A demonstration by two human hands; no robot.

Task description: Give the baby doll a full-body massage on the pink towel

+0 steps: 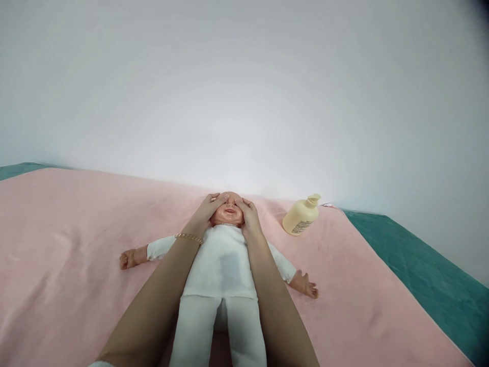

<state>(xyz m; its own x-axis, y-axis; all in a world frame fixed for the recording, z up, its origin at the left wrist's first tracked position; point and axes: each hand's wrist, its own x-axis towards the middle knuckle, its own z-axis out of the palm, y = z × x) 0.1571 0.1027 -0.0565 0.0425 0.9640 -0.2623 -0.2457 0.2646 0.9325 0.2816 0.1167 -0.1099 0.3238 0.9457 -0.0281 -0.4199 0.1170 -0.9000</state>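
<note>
A baby doll [221, 262] in white clothes lies on its back, its arms spread to both sides. My left hand [209, 208] cups the left side of the doll's head [229, 216], the thumb on the brow near the eye. On the other side, my right hand [249, 214] is curved round the head with its thumb by the other eye. Both thumbs partly cover the eye area; the mouth and chin show between my hands. The fingertips behind the head are hidden.
A pale yellow pump bottle [300, 216] stands to the right of the doll's head. Under everything is a pink cloth [87, 219], over a green surface [416, 270] that shows at the right and far left. A plain wall [237, 92] rises behind.
</note>
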